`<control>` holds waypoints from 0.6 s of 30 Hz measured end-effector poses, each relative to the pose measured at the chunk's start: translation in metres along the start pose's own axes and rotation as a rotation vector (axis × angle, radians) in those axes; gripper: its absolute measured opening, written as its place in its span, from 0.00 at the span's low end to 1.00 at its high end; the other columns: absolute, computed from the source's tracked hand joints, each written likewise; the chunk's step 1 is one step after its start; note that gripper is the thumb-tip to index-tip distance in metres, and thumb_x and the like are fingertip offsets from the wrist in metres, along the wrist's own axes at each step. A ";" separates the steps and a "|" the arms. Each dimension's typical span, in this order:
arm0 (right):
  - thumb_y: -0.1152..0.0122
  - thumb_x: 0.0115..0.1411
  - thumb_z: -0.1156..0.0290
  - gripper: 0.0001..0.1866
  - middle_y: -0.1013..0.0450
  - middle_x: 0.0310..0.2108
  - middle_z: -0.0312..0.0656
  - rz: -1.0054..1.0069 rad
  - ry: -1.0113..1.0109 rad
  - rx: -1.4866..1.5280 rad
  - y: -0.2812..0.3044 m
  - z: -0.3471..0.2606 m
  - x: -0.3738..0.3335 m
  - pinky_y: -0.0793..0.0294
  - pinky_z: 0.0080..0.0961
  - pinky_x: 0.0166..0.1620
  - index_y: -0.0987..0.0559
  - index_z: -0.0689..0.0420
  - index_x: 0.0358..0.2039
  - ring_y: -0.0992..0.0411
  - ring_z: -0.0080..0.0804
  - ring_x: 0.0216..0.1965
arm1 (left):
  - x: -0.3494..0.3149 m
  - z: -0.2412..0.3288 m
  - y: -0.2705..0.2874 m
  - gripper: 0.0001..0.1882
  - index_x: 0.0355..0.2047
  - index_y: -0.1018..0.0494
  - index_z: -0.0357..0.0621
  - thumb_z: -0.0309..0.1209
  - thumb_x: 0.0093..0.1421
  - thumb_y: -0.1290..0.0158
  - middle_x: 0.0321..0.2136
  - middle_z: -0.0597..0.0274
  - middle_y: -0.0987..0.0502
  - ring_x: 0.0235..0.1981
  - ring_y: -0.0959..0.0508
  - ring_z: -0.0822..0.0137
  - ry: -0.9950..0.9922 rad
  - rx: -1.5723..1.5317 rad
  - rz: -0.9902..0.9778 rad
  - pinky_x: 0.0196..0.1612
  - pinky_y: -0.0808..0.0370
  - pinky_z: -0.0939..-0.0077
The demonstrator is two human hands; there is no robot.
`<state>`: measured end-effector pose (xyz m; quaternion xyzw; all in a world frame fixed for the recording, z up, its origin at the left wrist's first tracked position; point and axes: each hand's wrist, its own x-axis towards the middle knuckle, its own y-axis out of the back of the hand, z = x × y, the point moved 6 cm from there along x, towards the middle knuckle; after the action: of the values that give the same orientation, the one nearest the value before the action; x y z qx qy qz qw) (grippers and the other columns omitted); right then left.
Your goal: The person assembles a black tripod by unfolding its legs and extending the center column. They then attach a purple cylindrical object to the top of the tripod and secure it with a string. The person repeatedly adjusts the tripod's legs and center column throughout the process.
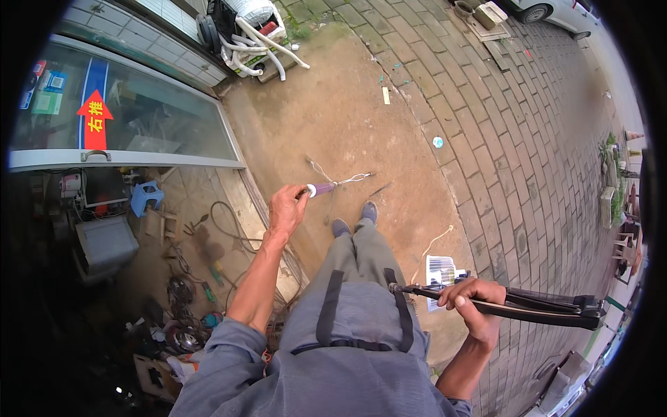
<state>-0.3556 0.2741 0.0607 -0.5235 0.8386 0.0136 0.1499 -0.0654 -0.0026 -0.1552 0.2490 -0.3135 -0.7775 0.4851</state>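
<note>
My left hand [287, 208] is raised in front of me and grips a small purple-and-white spool [321, 188] with thin wire [347, 179] trailing off its end. My right hand [474, 299] is closed around a long black tool with two dark handles [549, 307], held level at my right hip, its thin tip [394, 286] pointing left across my apron. I stand on a dirt patch, both shoes [354, 219] visible below the spool.
A glass sliding door [139, 118] with a red arrow sticker stands at left. Workshop clutter, cables and a blue stool [144, 197] lie beyond it. White hoses and tyres [243, 35] pile at the top. Brick paving [528, 153] spreads right; a white grille [440, 272] lies by my leg.
</note>
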 end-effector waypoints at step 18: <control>0.37 0.56 0.81 0.09 0.26 0.20 0.49 0.077 -0.031 0.077 0.002 0.030 -0.013 0.18 0.40 0.37 0.27 0.68 0.21 0.22 0.40 0.25 | 0.009 0.022 0.002 0.08 0.38 0.16 0.41 0.26 0.57 0.36 0.30 0.49 0.19 0.32 0.18 0.50 -0.003 0.182 -0.162 0.36 0.22 0.62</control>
<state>-0.3449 0.2911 0.0355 -0.4843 0.8557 -0.0047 0.1823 -0.0836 -0.0060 -0.1396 0.3156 -0.3624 -0.7826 0.3957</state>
